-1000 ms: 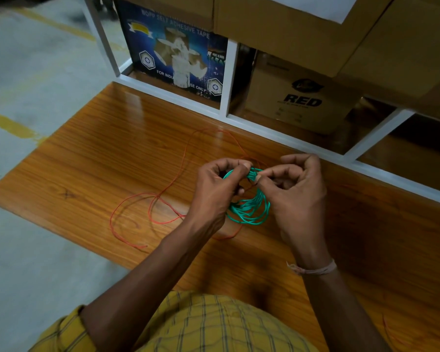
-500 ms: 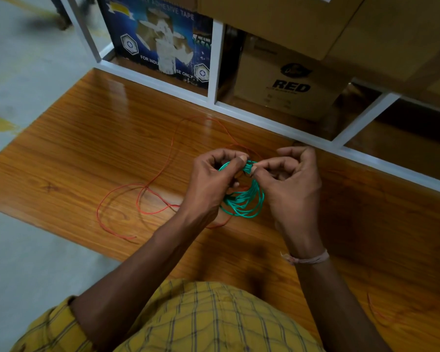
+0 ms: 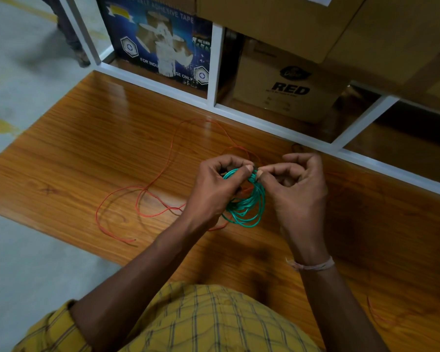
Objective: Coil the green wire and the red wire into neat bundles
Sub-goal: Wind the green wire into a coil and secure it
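Note:
The green wire hangs as a small round coil of several loops just above the wooden table. My left hand pinches the top of the coil between thumb and forefinger. My right hand pinches the same top part from the right, fingertips nearly touching those of the left. The red wire lies loose on the table in wide irregular loops to the left of and behind my hands, one end near the front edge. Part of it runs hidden under my hands.
A white metal shelf frame borders the table's far side, holding a blue adhesive-tape carton and a brown box marked RED. Grey floor lies left of the table. Another stretch of red wire shows at lower right.
Both hands stay pinched on the top of the green coil, with only small finger movement. The head camera has shifted a little, so the scene sits slightly lower and right in the frame.

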The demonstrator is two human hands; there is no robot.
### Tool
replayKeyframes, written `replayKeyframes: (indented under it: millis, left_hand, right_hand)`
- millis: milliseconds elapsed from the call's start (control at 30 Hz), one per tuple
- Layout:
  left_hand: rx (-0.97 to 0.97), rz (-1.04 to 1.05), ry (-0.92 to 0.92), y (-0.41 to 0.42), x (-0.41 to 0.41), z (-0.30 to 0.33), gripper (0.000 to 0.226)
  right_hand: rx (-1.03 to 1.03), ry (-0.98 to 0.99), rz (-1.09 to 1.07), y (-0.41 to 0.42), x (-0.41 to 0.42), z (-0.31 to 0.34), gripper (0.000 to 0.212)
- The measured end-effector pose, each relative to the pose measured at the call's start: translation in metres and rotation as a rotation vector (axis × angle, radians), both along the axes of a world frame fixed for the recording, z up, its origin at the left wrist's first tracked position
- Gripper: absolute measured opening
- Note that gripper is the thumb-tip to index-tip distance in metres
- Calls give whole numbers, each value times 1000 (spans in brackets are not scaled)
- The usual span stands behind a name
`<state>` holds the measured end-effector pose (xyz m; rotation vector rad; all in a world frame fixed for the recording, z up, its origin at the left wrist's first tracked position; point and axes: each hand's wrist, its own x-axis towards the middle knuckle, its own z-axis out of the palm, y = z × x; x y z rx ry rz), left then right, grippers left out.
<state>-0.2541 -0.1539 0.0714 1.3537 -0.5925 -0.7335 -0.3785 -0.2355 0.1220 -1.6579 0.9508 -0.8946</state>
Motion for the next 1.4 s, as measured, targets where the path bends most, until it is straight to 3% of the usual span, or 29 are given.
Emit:
replayKeyframes:
  millis: [200, 400, 533, 733, 967, 1400]
  left_hand:
    - [30, -64, 5, -1, -1, -6, 8]
    - [57, -100, -18, 0, 0, -12, 7]
    - [72, -133, -51, 1, 2, -14, 8]
    - [73, -141, -58, 1, 7, -20, 11]
    - [123, -224, -100, 4, 15, -22, 11]
    - [122, -332, -188, 11, 24, -28, 9]
  right_hand:
    - [-13, 3, -12, -1, -6, -4, 45]
    - [-138, 155, 112, -9, -14, -9, 30]
    - [-117, 192, 183, -14, -15, -10, 26]
    - [-129, 199, 141, -14, -14, -15, 7]
    - [-224, 287, 196, -23, -14, -22, 8]
    - [156, 274, 310, -31, -19, -37, 3]
